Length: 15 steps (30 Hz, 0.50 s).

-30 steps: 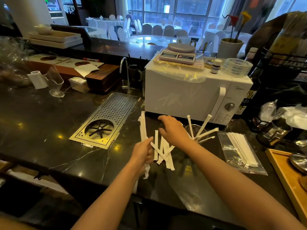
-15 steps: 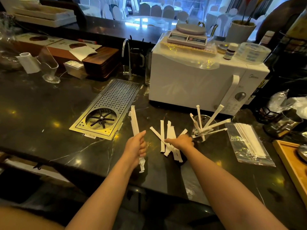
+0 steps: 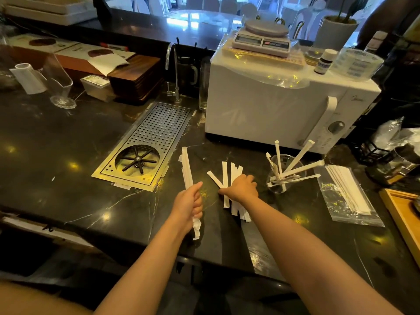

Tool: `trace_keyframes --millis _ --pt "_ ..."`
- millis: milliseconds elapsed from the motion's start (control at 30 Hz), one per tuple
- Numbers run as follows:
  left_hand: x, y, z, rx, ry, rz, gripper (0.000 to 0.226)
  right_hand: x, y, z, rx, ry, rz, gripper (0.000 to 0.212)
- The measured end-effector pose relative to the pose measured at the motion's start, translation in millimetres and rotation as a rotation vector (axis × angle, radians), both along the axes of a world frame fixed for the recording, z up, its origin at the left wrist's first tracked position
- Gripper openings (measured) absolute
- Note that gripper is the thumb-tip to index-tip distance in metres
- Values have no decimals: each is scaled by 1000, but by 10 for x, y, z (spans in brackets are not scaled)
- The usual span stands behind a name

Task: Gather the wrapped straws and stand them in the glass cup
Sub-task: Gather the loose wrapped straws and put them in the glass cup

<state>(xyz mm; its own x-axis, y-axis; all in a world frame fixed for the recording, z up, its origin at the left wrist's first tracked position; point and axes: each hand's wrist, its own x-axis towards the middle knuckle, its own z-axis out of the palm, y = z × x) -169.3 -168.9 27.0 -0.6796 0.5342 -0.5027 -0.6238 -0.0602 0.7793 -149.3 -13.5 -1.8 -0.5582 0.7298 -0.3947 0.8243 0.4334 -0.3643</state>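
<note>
Head view: left hand [image 3: 189, 202] closed in a fist round a bundle of white paper-wrapped straws [image 3: 186, 169], ends sticking out above and below the fist. Right hand [image 3: 241, 188] palm-down, fingers curled onto the loose white wrapped straws [image 3: 225, 176] fanned on the dark marble counter [image 3: 68, 155]; whether any is actually pinched, cannot tell. Clear glass cup [image 3: 285, 172] just right of that hand, already bristling with several splayed straws, in front of the white microwave oven [image 3: 272, 105].

Best done by raking the fanned pile together with the right fingers, squaring the ends, then passing it across to the left-hand bundle. Worth keeping the wrist low and clear of the cup: light, probably easy to tip. Probably about midway through the task.
</note>
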Motion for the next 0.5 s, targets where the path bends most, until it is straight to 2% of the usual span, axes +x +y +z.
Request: trace_keyframes --millis 300,500 --pt "-87 51 -51 1 -1 28 50 -74 -29 47 15 -43 184 64" --pt "-89 112 -57 -22 -3 43 51 -50 -14 124 26 -77 305 35"
